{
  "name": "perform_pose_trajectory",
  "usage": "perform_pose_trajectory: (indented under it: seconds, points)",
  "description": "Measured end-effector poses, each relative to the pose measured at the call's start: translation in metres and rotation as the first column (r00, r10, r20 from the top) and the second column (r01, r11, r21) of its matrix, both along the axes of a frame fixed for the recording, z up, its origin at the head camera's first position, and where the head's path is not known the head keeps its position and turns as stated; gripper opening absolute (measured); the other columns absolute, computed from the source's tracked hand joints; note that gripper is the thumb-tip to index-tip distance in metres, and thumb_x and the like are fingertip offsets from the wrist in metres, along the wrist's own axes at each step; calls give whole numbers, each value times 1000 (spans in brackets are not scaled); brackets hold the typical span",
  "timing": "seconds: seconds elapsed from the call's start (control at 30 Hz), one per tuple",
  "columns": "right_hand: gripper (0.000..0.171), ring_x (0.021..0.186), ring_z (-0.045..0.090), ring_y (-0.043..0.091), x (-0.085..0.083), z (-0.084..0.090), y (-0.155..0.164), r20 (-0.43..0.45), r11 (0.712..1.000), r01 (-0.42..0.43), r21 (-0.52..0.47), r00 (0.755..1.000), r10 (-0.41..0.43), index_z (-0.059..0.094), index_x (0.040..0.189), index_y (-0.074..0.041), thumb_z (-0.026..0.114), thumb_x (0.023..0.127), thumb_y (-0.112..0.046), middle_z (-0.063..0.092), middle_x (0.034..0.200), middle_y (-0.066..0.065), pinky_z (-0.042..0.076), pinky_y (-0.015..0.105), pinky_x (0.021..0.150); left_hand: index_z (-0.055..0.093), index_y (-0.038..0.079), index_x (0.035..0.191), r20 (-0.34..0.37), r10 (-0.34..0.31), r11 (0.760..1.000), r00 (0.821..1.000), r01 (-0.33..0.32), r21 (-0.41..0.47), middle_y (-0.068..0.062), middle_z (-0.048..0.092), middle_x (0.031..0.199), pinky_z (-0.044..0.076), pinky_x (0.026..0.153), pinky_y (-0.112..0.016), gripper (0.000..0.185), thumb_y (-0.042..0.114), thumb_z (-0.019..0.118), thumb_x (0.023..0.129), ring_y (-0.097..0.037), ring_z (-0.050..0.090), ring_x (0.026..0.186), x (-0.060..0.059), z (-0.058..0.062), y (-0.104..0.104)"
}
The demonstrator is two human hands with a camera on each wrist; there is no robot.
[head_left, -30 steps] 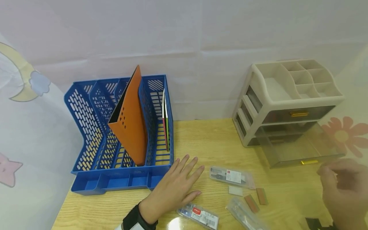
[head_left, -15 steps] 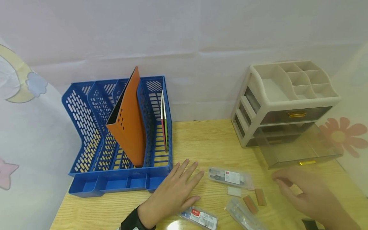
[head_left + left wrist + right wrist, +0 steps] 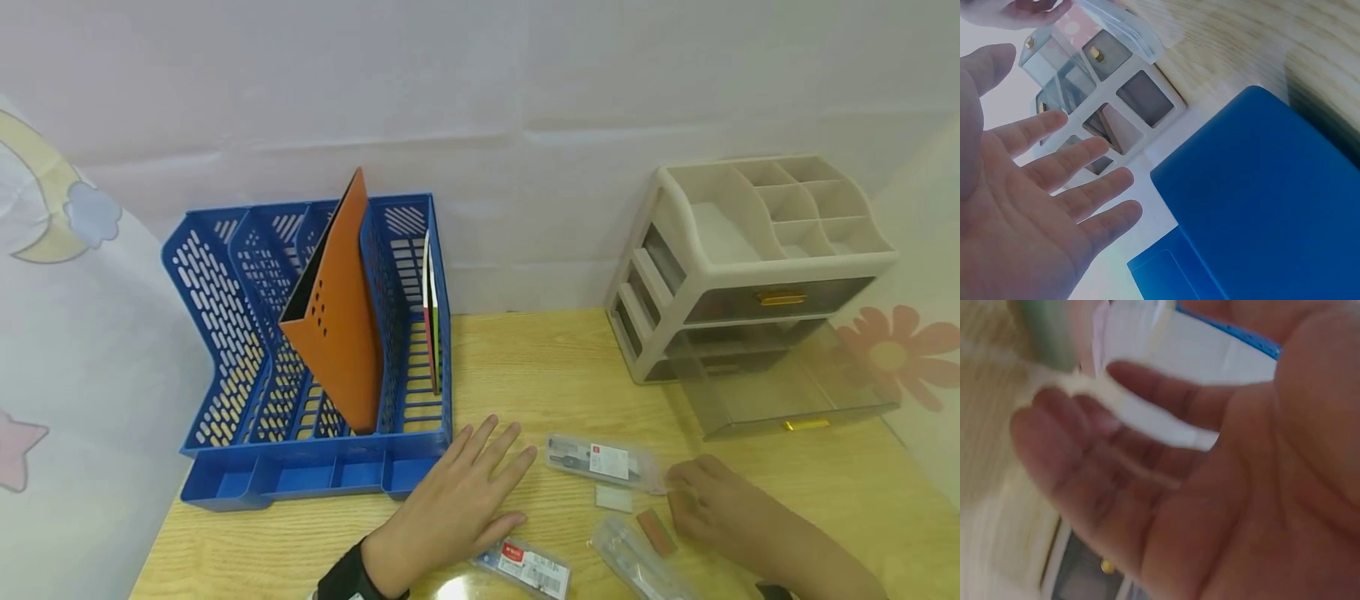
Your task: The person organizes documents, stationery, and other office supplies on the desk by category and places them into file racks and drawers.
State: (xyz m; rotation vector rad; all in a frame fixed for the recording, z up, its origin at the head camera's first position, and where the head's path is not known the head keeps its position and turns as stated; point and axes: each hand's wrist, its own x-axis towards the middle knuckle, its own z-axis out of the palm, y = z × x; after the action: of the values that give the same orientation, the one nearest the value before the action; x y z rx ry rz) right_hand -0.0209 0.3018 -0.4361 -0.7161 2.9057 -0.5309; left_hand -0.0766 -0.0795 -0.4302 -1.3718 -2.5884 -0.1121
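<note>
My left hand [image 3: 465,492] lies flat on the wooden table [image 3: 540,367], fingers spread, just right of the blue file rack [image 3: 315,333]. In the left wrist view the left hand [image 3: 1079,181] shows straight fingers and holds nothing. My right hand [image 3: 701,500] reaches in from the lower right, its loosely bent fingers over a small brown piece that it hides. The right wrist view is blurred and shows the right hand [image 3: 1166,481] with an empty palm. Beside it lie a second brown piece [image 3: 656,532], a white eraser [image 3: 613,498] and a packaged compass [image 3: 600,460].
An orange folder [image 3: 337,317] and a thin book [image 3: 431,317] stand in the rack. A beige drawer organizer [image 3: 750,267] sits at the back right with its bottom drawer [image 3: 780,392] pulled out. Two more clear packets [image 3: 525,567] [image 3: 637,567] lie near the front edge.
My right hand has moved left from the far right edge, past the open drawer, down onto the small brown pieces. The left hand has stayed flat in place.
</note>
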Motion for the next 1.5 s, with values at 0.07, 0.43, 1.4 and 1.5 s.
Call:
perform_pose_trajectory:
  seconds: [0.07, 0.43, 1.4, 1.5]
  points:
    - [23, 90, 54, 5, 0, -7, -2, -94, 1000, -18, 25, 995, 20, 64, 112, -12, 75, 94, -21, 60, 111, 2, 58, 25, 68, 44, 20, 157, 5, 0, 1000, 1000, 0, -2, -14, 40, 164, 39, 120, -54, 70, 59, 56, 101, -38, 37, 152, 0, 0, 0]
    - [29, 74, 44, 13, -9, -8, -22, 243, 958, 286, 28, 928, -284, 56, 102, -2, 79, 85, -9, 45, 93, 6, 44, 21, 57, 48, 19, 154, -24, -4, 1000, 1000, 4, -5, -15, 44, 161, 41, 119, -54, 68, 59, 56, 100, -39, 39, 151, -1, 0, -1]
    - [43, 87, 64, -6, -7, 61, -43, -244, 962, 102, -253, 955, -166, 67, 103, -29, 87, 76, -1, 66, 101, -21, 56, 15, 73, 55, 18, 148, -15, 10, 1000, 1000, -10, -1, -14, 46, 160, 40, 119, -55, 64, 58, 60, 99, -39, 39, 151, -1, -1, -4]
    - [49, 88, 65, -5, -8, 72, -41, -304, 954, 82, -289, 937, -173, 69, 106, -28, 88, 72, 3, 68, 104, -17, 52, 8, 77, 55, 18, 148, -25, 13, 1000, 1000, -13, -1, -14, 46, 159, 39, 119, -55, 63, 58, 60, 99, -39, 39, 151, -1, -1, -4]
